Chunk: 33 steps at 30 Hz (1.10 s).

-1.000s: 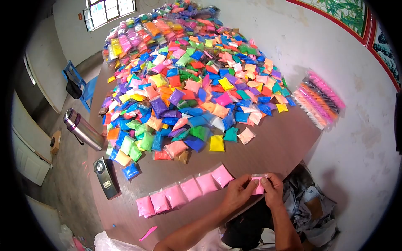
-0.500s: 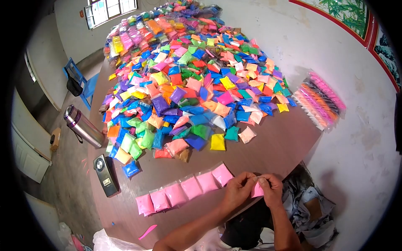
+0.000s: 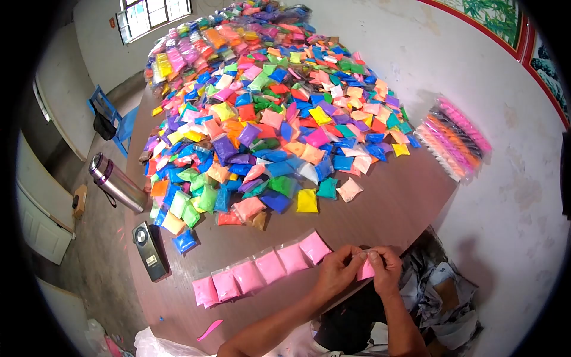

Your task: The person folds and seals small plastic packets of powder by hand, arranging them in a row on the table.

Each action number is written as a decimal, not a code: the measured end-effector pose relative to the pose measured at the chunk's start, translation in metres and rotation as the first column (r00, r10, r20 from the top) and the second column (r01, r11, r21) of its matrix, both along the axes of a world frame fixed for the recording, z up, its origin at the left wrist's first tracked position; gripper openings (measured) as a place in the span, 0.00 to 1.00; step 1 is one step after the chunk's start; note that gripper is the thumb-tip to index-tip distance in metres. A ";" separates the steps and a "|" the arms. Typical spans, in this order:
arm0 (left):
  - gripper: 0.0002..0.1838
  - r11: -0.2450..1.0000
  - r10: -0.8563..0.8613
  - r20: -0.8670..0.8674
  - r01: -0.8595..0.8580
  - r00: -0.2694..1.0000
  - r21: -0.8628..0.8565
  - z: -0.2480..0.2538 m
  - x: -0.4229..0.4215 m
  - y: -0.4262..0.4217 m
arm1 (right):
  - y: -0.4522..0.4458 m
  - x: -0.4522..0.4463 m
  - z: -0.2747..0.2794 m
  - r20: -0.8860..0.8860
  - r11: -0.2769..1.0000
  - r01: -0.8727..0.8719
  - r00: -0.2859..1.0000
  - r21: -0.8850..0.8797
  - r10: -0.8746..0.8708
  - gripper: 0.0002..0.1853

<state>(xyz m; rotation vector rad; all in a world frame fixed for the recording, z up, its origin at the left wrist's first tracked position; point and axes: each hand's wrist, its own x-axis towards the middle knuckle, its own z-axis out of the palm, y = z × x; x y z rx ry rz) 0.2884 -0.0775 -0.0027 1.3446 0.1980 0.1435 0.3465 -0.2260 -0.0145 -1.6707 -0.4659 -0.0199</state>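
Both my hands meet at the near right edge of the table, pinching one small pink packet [image 3: 366, 272] between them. My left hand [image 3: 340, 266] is closed at the packet's top left, and my right hand [image 3: 385, 265] is closed at its top right. The fingers cover the packet's upper edge. Just left of my left hand, a row of several joined pink packets [image 3: 270, 268] in clear film lies slantwise on the table. A pink plastic knife-like tool [image 3: 210, 329] rests near the front edge.
A large heap of colourful packets [image 3: 285, 137] covers the far table [image 3: 380, 220]. A black device [image 3: 150, 252] and a steel thermos [image 3: 118, 181] stand at the left. Bagged coloured strips [image 3: 455, 140] lie by the right wall. Crumpled material [image 3: 437, 300] fills the space below right.
The view has shifted very slightly. My hands stay together on the pink packet, and nothing on the table has visibly moved.
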 end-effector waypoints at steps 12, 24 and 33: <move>0.13 1.000 0.007 -0.076 -0.005 0.997 0.027 0.010 0.000 -0.002 | -0.003 0.001 -0.010 -0.095 0.995 0.075 0.993 0.063 -0.068 0.12; 0.13 0.990 -0.001 0.001 0.000 1.000 0.141 0.007 -0.001 -0.005 | -0.010 0.006 -0.011 -0.169 0.993 -0.007 0.985 0.115 0.026 0.09; 0.13 0.964 -0.050 0.015 0.044 0.999 0.260 -0.016 0.002 -0.004 | -0.008 0.005 0.003 -0.136 0.997 -0.069 0.988 0.033 0.073 0.11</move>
